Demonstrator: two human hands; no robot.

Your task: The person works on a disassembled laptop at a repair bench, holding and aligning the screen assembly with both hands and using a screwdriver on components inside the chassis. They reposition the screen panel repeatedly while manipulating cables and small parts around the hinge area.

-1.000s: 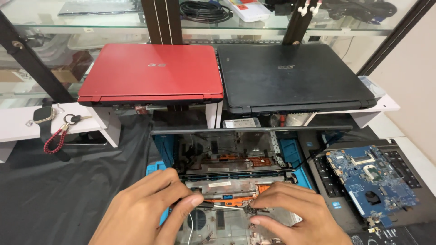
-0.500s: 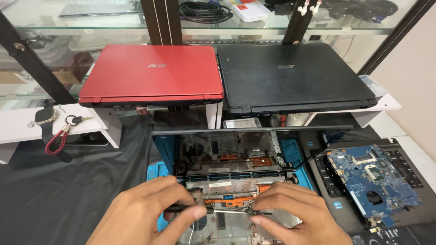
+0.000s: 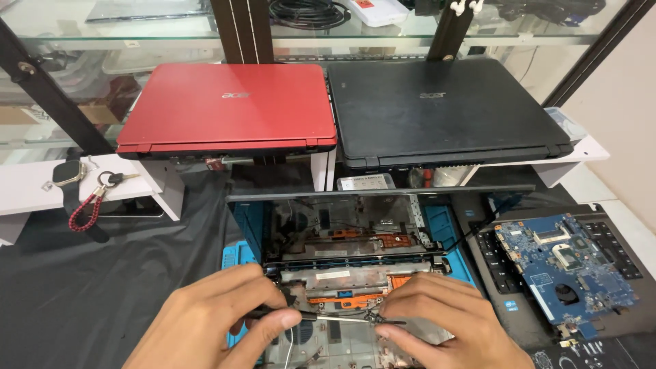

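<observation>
Your left hand [image 3: 212, 321] is pinched narrow around the dark handle of a slim screwdriver [image 3: 321, 317], thumb and forefinger closed on the grip, and its metal shaft runs level to the right across the opened laptop chassis [image 3: 342, 273]. Your right hand [image 3: 444, 321] rests on that chassis with its fingers curled in close, the fingertips [image 3: 393, 321] meeting the tip end of the screwdriver; whether they grip the shaft or a small part there, I cannot tell. The chassis lies on a blue mat [image 3: 447, 236] on the black-covered bench [image 3: 82, 301], directly in front of you, its orange strip and bare metal plates showing between your two hands. To the right of the chassis, a blue circuit board [image 3: 574, 266] lies on top of a black keyboard deck [image 3: 615, 246], apart from your right hand. Beyond the chassis, a closed red laptop [image 3: 225, 109] and a closed black laptop [image 3: 444, 109] sit side by side on white stands. Far left of the chassis, a smartwatch [image 3: 66, 174] and a set of keys on a red cord [image 3: 89, 205] lie on a white shelf [image 3: 27, 191].
</observation>
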